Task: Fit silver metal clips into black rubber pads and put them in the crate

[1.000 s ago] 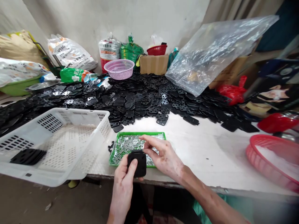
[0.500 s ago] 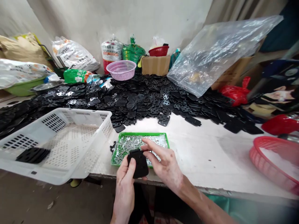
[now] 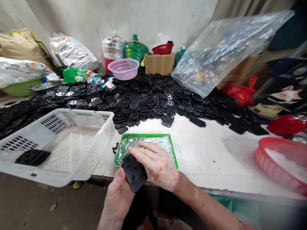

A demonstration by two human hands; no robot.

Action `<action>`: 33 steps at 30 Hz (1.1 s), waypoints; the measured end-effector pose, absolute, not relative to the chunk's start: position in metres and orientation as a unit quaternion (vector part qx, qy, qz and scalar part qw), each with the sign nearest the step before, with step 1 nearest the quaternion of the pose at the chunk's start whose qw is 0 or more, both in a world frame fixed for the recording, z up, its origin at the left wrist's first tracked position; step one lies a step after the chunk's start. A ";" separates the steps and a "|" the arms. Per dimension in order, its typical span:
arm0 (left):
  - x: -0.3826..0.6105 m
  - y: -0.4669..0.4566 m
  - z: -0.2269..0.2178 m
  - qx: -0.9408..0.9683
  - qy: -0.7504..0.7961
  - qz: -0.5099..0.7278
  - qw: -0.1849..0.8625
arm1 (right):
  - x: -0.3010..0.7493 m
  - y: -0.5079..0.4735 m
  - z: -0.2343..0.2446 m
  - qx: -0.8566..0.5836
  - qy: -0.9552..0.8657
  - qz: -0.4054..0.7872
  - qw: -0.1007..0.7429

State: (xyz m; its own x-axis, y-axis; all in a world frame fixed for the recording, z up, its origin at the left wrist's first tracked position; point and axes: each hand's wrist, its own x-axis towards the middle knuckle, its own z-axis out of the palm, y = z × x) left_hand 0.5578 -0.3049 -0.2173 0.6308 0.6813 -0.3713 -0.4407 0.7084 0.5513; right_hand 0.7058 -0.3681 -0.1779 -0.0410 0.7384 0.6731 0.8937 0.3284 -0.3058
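My left hand (image 3: 119, 191) grips a black plate (image 3: 133, 175) with rounded corners and several round bumps, tilted over the table's front edge. It looks thick, perhaps more than one plate together; I cannot tell. My right hand (image 3: 158, 163) closes over the plate's far and right edges, its thumb hidden. Just behind both hands lies a green tray (image 3: 177, 163) full of small silver metal pins (image 3: 134, 142), partly covered by the right hand. To the left, a white plastic basket (image 3: 79, 174) holds a row of similar black plates (image 3: 33, 157).
A wide heap of black plates (image 3: 148, 95) spreads across the back. Behind it stand a pink basket (image 3: 123, 69), a cardboard box (image 3: 159, 64) and filled sacks (image 3: 113, 51). A clear plastic bag (image 3: 216, 54) leans at right, above a red basket (image 3: 271, 163).
The black plate has turned and tilted, now showing its bumps. My right hand has come down from above the tray onto the plate's edge. My left hand has shifted slightly left and lower.
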 end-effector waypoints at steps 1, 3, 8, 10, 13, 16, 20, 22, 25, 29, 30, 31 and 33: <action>0.555 -0.302 -0.220 0.211 0.286 0.326 0.876 | 0.706 -0.366 -0.177 -0.564 -0.729 -0.104 0.373; 0.549 -0.296 -0.224 0.216 0.262 0.329 0.881 | 0.709 -0.362 -0.175 -0.548 -0.750 -0.100 0.357; 0.532 -0.274 -0.228 0.204 0.175 0.346 0.899 | 0.738 -0.353 -0.178 -0.624 -0.675 -0.035 0.392; 0.529 -0.266 -0.228 0.193 0.173 0.374 0.890 | 0.747 -0.352 -0.184 -0.666 -0.670 0.040 0.325; 0.533 -0.265 -0.226 0.217 0.218 0.413 0.857 | 0.747 -0.349 -0.194 -0.652 -0.730 0.098 0.181; 0.544 -0.273 -0.217 0.274 0.283 0.438 0.808 | 0.739 -0.345 -0.198 -0.642 -0.757 0.065 0.102; 0.554 -0.284 -0.204 0.306 0.335 0.461 0.763 | 0.733 -0.341 -0.195 -0.644 -0.762 0.043 0.062; 0.556 -0.285 -0.203 0.322 0.348 0.460 0.751 | 0.733 -0.341 -0.195 -0.646 -0.761 0.038 0.058; 0.555 -0.284 -0.204 0.384 0.357 0.459 0.717 | 0.735 -0.343 -0.197 -0.655 -0.748 0.042 0.100; 0.555 -0.284 -0.204 0.546 0.412 0.426 0.592 | 0.739 -0.346 -0.195 -0.647 -0.669 0.151 0.332; 0.556 -0.285 -0.203 0.585 0.429 0.412 0.551 | 0.738 -0.346 -0.193 -0.633 -0.632 0.195 0.402; 0.558 -0.286 -0.202 0.619 0.442 0.397 0.514 | 0.738 -0.347 -0.191 -0.613 -0.591 0.241 0.465; 0.562 -0.288 -0.200 0.668 0.454 0.378 0.452 | 0.735 -0.348 -0.185 -0.565 -0.513 0.327 0.557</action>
